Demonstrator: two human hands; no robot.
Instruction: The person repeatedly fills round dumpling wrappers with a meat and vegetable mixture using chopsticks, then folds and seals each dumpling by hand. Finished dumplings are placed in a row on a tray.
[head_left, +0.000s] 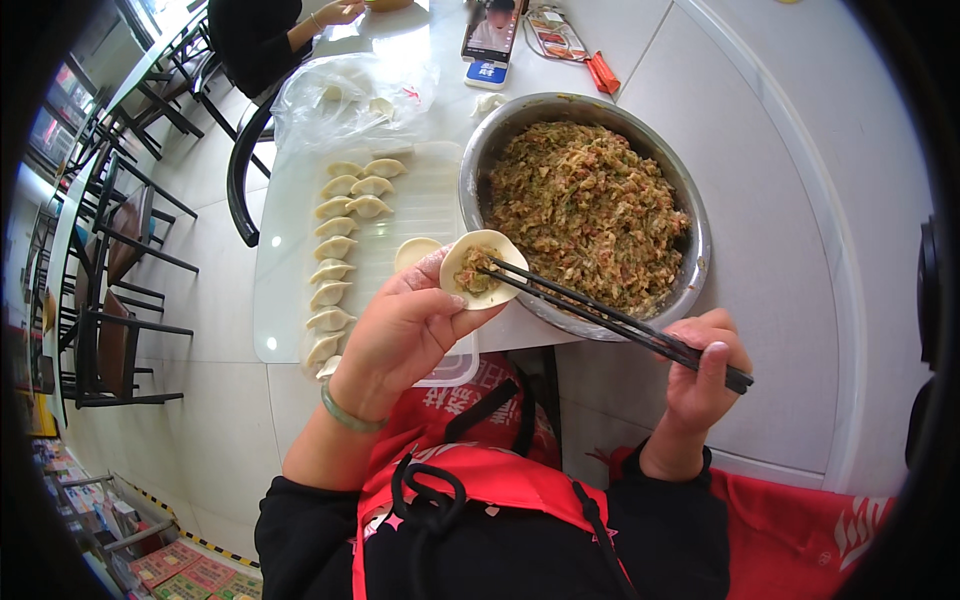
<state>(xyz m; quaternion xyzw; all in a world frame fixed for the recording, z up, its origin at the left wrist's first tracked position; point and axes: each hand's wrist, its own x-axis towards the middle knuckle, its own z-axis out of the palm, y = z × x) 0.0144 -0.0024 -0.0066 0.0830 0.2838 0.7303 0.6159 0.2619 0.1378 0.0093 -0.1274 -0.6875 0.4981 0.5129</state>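
Observation:
My left hand (409, 326) holds up a round dumpling wrapper (501, 293) with a small mound of filling (475, 271) in its middle. In my right hand (705, 360) is a pair of black chopsticks (607, 313), their tips touching that filling. Behind the chopsticks stands a large metal bowl (471, 172) heaped with chopped filling (589, 202). Left of it, a translucent plastic tray (431, 172) bears folded dumplings (330, 294) in a long row and a short second one. Another flat wrapper (417, 253) lies on the tray, partly behind my left hand.
A clear plastic bag (352, 97) with pale pieces inside lies beyond the tray. A phone (491, 34) on a stand, a red packet (601, 73) and a crumpled white piece (489, 103) are behind the bowl. Another person (255, 45) sits at the far left, beside a black chair (241, 180).

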